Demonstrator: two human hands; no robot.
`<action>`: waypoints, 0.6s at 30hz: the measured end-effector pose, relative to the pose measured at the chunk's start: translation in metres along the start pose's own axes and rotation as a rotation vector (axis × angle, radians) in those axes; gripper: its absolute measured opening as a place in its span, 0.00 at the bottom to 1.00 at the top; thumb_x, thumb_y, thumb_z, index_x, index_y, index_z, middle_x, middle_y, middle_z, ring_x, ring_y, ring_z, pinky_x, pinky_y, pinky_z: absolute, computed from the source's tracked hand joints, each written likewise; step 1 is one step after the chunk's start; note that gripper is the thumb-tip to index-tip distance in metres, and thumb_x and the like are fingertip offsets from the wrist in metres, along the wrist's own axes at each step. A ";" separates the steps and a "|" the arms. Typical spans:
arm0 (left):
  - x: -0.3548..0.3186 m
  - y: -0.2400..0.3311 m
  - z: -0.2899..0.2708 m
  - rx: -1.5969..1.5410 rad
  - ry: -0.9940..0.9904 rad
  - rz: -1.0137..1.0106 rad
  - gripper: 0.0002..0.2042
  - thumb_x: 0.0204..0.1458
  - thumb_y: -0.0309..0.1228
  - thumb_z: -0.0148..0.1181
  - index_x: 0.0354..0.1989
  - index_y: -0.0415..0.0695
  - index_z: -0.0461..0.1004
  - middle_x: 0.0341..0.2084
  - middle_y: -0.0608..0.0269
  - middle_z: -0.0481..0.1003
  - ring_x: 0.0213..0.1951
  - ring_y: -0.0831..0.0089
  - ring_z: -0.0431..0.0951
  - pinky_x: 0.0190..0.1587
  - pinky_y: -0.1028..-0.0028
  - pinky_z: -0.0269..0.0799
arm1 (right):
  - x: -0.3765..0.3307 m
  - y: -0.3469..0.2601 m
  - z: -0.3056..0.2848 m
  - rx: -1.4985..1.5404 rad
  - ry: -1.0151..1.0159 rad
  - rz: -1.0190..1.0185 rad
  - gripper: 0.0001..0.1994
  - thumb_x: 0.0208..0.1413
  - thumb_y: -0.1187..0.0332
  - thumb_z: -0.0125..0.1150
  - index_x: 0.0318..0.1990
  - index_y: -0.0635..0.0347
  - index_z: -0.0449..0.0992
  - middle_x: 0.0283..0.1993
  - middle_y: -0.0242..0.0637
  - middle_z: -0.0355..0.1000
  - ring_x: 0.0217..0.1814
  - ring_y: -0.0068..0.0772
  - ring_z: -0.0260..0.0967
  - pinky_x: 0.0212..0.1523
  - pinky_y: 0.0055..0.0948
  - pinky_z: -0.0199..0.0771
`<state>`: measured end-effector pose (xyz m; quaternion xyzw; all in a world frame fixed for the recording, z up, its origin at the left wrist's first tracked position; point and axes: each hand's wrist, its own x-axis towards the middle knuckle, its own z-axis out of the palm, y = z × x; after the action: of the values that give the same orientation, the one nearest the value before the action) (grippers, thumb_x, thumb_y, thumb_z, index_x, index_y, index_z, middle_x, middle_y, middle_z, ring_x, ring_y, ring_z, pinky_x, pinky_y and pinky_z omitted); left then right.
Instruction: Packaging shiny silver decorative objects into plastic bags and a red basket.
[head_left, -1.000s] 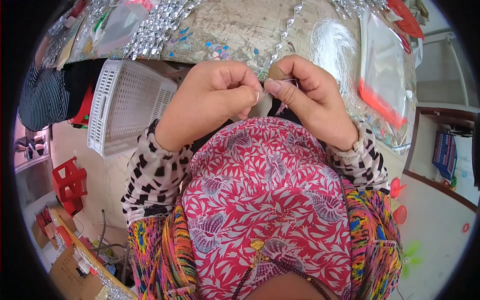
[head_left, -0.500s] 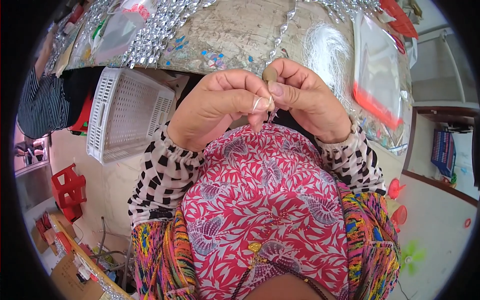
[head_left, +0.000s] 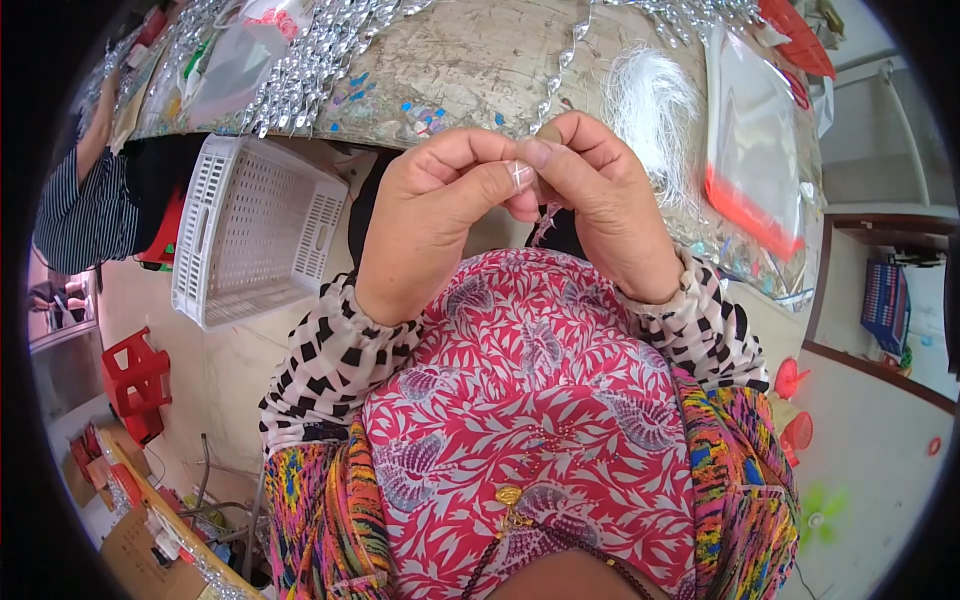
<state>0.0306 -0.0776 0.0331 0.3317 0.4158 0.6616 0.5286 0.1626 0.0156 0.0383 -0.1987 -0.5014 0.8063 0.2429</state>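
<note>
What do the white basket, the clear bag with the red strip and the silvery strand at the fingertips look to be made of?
White basket: looks like moulded plastic, matte, with a slotted grid in its walls. Clear bag: thin glossy plastic film that wrinkles and glares, with a red strip. Silvery strand: probably metallic foil or sequin-like plastic with mirror glints; too small to be sure. Left hand and right hand pinch its end.
</note>
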 end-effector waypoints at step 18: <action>-0.002 0.000 -0.007 -0.127 -0.013 -0.105 0.08 0.54 0.22 0.53 0.41 0.32 0.72 0.35 0.54 0.76 0.37 0.67 0.78 0.46 0.71 0.73 | -0.001 0.006 0.003 -0.321 0.136 -0.122 0.06 0.56 0.72 0.58 0.35 0.61 0.66 0.29 0.28 0.68 0.28 0.14 0.67 0.28 0.14 0.70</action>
<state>0.0246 -0.0811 0.0300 0.2795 0.3863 0.6556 0.5855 0.1605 0.0106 0.0343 -0.2581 -0.6173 0.6842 0.2900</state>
